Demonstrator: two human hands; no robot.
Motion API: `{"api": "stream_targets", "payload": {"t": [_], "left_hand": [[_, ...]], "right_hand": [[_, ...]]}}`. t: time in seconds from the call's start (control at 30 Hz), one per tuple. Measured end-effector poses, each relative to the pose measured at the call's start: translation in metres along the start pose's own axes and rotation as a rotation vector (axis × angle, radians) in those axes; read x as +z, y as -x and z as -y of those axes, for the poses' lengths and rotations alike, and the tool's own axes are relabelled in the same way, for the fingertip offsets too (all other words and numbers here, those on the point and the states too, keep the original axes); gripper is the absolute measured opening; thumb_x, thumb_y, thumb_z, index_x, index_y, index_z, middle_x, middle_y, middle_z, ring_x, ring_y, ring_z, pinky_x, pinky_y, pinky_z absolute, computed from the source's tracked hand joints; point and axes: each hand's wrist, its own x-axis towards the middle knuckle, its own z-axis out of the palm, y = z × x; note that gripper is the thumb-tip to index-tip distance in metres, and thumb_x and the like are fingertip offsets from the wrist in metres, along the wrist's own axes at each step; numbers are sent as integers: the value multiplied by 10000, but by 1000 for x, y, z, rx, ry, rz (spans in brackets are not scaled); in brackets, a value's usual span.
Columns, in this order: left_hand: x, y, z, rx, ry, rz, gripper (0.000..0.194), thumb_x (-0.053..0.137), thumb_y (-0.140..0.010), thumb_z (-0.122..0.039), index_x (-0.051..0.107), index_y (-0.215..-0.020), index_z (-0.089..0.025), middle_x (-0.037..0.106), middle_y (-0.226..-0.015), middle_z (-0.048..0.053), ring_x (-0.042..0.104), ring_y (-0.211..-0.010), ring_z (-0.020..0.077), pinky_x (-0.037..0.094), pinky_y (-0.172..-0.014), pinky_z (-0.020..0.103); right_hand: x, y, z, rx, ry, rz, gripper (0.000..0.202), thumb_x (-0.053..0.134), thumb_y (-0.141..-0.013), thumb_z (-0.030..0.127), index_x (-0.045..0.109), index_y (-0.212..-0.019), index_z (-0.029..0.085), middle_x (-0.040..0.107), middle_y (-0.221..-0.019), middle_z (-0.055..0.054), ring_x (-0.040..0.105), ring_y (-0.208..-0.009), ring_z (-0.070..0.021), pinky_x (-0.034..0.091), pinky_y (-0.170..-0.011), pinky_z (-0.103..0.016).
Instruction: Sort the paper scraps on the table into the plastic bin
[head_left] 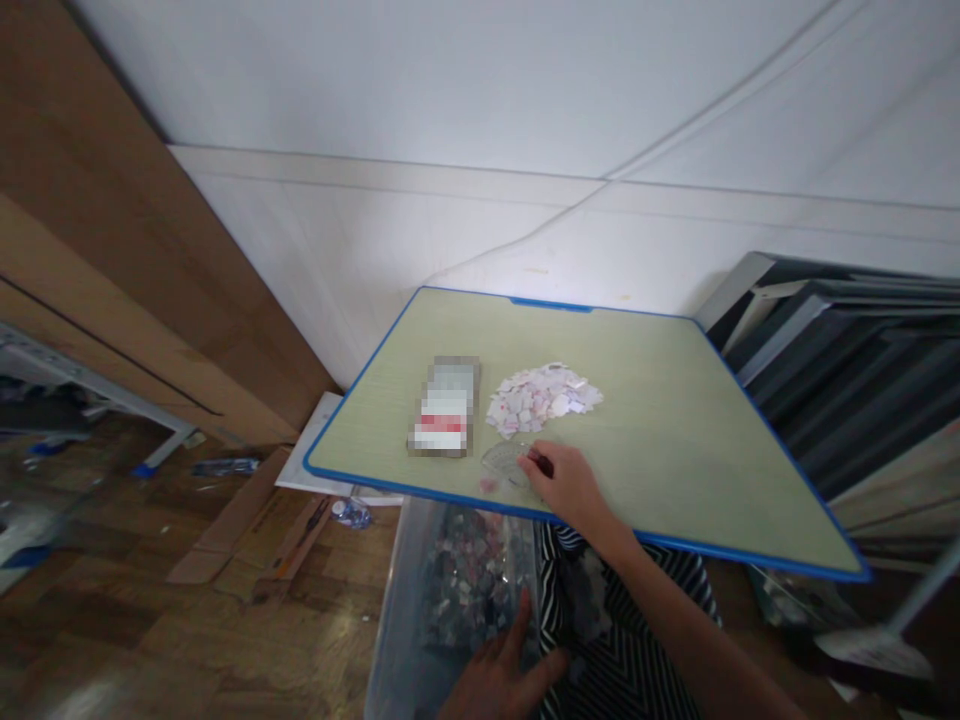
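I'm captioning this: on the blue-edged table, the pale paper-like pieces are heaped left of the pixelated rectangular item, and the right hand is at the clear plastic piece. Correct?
The side is wrong: in the head view, the pale paper-like pieces are heaped right of the pixelated rectangular item. The rest stands.

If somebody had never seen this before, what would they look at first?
Probably the whitish heap of little pieces in the middle of the blue-rimmed board. Just below it, the right hand is at a clear piece. Under the board's near edge, the left hand is by a see-through bin.
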Motion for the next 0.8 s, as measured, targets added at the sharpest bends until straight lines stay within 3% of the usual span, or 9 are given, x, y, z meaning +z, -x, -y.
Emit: {"api": "stream_targets", "payload": {"t": [0.2, 0.37, 0.6, 0.8], "left_hand": [[4, 0, 1, -13, -17, -11, 631, 702, -853, -176, 373, -1352, -376, 290, -1480, 167, 603, -1075, 329, 533, -839, 366], [4, 1, 2, 14, -11, -61, 651, 677, -878, -186, 319, -1389, -372, 278, -1490, 146, 550, -1150, 313, 495, -904, 372], [7, 5, 4, -29, 58, 8, 651, 677, -854, -101, 370, -1368, -356, 236, -1510, 132, 523, -1175, 336, 490, -909, 389], [15, 4, 6, -79, 110, -22, 714, 649, -866, -114, 295, -1395, -436, 349, -1473, 39, 581, -1120, 269, 519, -876, 344]], "right_hand": [[2, -1, 12, -100, -30, 98, 222, 521, -817, 202, 508, -596, 179, 561, -583, -5, 458, -550, -118, 284, -537, -241], [3, -2, 17, -168, -58, 173, 188, 529, -827, 198, 526, -640, 175, 585, -622, -10, 480, -580, -118, 309, -559, -239], [-7, 2, 21, -264, -145, 251, 207, 518, -841, 183, 516, -634, 182, 582, -624, 8, 482, -584, -101, 331, -562, -223], [-19, 2, 10, -233, -239, 203, 229, 502, -840, 215, 468, -615, 186, 538, -584, 19, 466, -560, -98, 326, -534, -221]]}}
